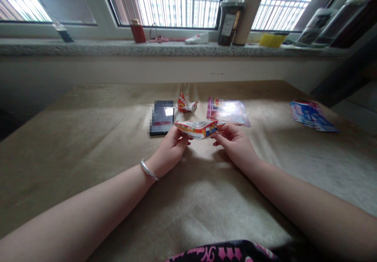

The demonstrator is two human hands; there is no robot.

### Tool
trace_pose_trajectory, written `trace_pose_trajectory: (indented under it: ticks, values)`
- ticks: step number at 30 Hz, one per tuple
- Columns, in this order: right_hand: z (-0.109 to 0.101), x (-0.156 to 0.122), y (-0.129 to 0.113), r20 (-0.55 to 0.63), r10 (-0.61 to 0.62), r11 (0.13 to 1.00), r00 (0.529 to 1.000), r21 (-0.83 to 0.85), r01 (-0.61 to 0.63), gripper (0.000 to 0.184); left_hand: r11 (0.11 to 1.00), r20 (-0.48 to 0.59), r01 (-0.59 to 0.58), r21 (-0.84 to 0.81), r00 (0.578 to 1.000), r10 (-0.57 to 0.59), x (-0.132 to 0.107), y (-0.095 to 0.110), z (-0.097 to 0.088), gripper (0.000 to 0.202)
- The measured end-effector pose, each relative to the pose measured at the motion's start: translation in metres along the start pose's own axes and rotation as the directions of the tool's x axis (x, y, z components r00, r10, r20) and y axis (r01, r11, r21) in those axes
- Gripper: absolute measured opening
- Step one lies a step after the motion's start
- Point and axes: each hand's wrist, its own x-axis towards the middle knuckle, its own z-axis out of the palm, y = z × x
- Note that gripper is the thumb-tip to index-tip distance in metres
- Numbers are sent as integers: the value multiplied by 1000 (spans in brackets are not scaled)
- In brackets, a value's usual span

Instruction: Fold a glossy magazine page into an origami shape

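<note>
Head view: folded paper piece [199, 129], held above the table [88, 144] at centre, pinched at its left end by the left hand [169, 150] and at its right end by the right hand [235, 142]. Just beyond: phone [161, 117], finished paper figure [185, 105], pink leaflet [228, 110]. Far right: blue leaflet [310, 114].

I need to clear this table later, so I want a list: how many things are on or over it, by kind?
Folded paper: 2 (held piece between left hand and right hand; small figure)
Flat leaflets: 2 (pink leaflet; blue leaflet)
Phone: 1
Total: 5
</note>
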Motion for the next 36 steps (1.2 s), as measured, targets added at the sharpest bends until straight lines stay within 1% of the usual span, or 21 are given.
trace_pose_trajectory:
  ticks: [3,5,8,10,13,15,19,22,24,27,29,32,36]
  values:
    - [-1,0,0,6,-8,1000,1000,-20,8,25,998,17,-53,-21,998,53,-1,0,-1,27]
    - [-1,1,2,14,14,1000,1000,0,-14,27,996,45,-86,-17,995,87,-1,0,-1,27]
    - [-1,2,4,29,57,997,998,43,-58,29,991,76,-130,25,989,128,-2,0,-1,28]
    - [0,2,5,40,65,996,997,63,-68,30,989,70,-134,55,989,130,-2,1,-1,29]
    - [1,2,5,49,59,997,997,56,-62,30,993,48,-104,52,994,101,-3,2,0,30]
    - [0,2,5,42,64,997,997,42,-66,29,997,30,-77,17,997,77,-2,2,0,29]
    - [0,3,5,51,101,993,994,54,-104,27,994,-24,-13,-110,1000,10,-1,3,1,27]
    - [0,3,4,64,112,990,992,83,-117,26,980,-49,-7,-200,999,-3,-1,6,2,32]
    - [0,3,3,58,111,988,992,104,-116,26,982,-60,18,-189,998,-30,0,6,3,31]
    - [-1,3,1,35,107,986,994,126,-111,26,989,-68,101,-106,992,-109,1,4,4,24]
    - [-1,3,1,25,105,987,994,117,-108,26,988,-66,133,-82,988,-138,2,2,5,20]
    - [-1,3,0,15,110,991,994,73,-111,28,989,-81,128,-74,988,-134,3,1,5,19]
    - [-2,3,0,6,138,988,990,63,-138,30,995,-89,82,-58,992,-87,3,1,3,21]
